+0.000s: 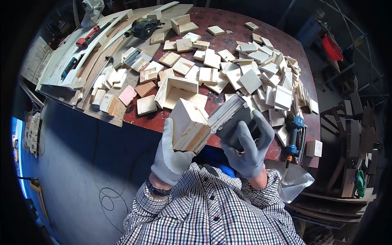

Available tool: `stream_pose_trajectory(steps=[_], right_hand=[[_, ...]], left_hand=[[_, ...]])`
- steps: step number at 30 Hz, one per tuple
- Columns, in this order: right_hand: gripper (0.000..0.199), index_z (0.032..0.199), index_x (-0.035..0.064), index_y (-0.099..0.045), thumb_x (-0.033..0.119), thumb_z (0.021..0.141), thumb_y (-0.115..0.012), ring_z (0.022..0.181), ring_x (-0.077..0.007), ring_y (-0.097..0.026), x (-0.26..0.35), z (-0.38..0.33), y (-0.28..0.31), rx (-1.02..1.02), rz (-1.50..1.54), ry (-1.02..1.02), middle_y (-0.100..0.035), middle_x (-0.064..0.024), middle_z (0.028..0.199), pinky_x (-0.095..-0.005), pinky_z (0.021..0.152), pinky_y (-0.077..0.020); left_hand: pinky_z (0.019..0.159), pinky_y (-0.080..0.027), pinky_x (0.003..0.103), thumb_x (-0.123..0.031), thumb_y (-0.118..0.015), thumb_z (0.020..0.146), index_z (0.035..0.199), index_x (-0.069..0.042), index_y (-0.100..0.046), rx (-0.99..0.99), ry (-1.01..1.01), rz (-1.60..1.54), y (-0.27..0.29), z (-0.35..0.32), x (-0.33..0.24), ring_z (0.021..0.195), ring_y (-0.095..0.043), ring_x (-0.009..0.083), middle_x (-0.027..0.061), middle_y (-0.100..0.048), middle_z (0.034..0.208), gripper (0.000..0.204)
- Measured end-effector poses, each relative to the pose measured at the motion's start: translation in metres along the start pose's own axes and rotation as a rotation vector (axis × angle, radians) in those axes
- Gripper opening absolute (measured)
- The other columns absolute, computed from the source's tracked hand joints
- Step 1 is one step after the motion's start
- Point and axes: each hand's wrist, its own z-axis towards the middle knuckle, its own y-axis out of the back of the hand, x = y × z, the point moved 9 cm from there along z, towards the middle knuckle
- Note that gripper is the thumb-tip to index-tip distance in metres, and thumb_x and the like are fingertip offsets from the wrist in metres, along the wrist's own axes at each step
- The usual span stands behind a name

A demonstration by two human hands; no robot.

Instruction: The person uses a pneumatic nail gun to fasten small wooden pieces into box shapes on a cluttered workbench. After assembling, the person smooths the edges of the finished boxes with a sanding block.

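Wooden block [190, 126], pale and layered along its side, sits up in front of the chest, right at the near edge of the red worktable [281, 36]! The left hand [169, 157], gloved in grey, has it cradled from below and the outer side, thumb spread beneath. And across from it, the right hand [249, 149], gloved to match, has fingers curled around a grey-faced block [232, 122], its layered edge tilted toward the other piece. Those two blocks meet corner to edge in this view; whether they truly touch, I cannot tell.

Just beyond them stands an open-sided wooden box [183, 85], and what a crowd behind it: loose wooden squares [250, 81] heaped thickly toward the right! A blue nail gun [294, 134] lies at the table's right side, near the right hand. Over on the left, a hammer [109, 59] rests among more small blocks.
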Motion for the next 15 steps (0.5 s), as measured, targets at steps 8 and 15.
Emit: stream_pose_trajectory(steps=[8,15], right_hand=[[0.058,0.127,0.045,-0.071,0.026,0.075,-0.088,0.12,-0.033,-0.056,0.039,-0.013,-0.026,0.062,-0.085,0.105,-0.05,-0.0113,0.139,-0.0454,0.098,-0.0514],[0.072,0.149,0.0042,-0.056,0.004,0.08,-0.079,0.129,-0.0402,-0.051,-0.047,0.012,-0.001,0.132,0.118,-0.42,-0.049,-0.0273,0.14,-0.0479,0.109,-0.0433]], left_hand=[[0.111,-0.05,0.038,-0.052,-0.03,0.114,0.154,-0.002,-0.041,0.112,-0.577,1.013,-0.03,-0.011,-0.026,0.127,-0.061,0.0249,0.0168,-0.056,0.145,0.066],[0.107,-0.051,0.049,0.011,-0.066,0.09,0.165,-0.019,-0.027,-0.124,-0.49,0.667,0.018,-0.015,-0.01,0.13,-0.056,0.0396,0.0239,-0.047,0.148,0.09]])
